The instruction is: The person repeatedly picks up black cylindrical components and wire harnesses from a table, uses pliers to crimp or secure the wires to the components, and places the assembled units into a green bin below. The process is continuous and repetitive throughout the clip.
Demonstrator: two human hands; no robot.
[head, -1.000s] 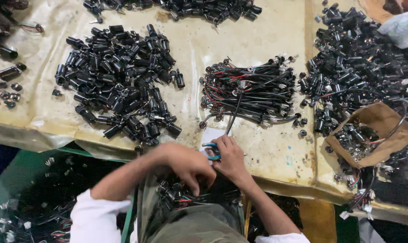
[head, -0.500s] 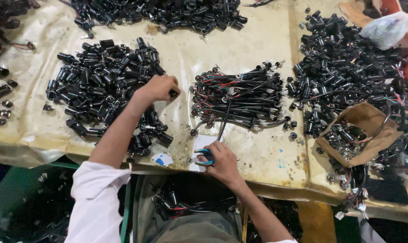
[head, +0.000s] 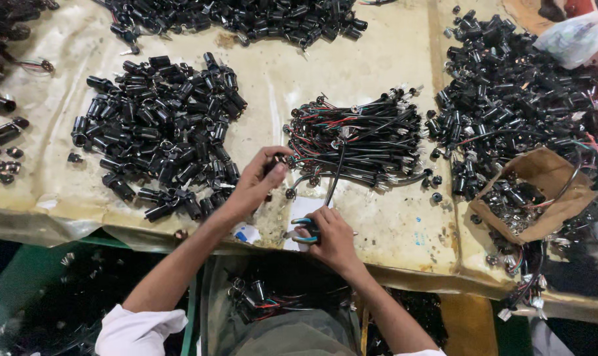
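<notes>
The left hand (head: pixel 263 177) is pinching a small black cylindrical part (head: pixel 273 163) just left of the wire bundle (head: pixel 358 140), which is lying crosswise, while the right hand (head: pixel 328 231), nearer the tabletop (head: pixel 391 224) edge, is gripping blue-handled pliers (head: pixel 303 230).

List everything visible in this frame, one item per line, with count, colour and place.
black cylinder parts pile: many, black, table left
top pile: many, black, far edge
wired harness bundle: one heap, black with red and green wires, centre
right pile: many, black, table right
cardboard box: one, brown, right, holding small parts
plastic bag: one, clear, top right
table cover: one, yellowish, stained
small black part: one, in left hand
pliers: one, blue handles, in right hand
left hand: pinching the part
right hand: gripping pliers
</notes>
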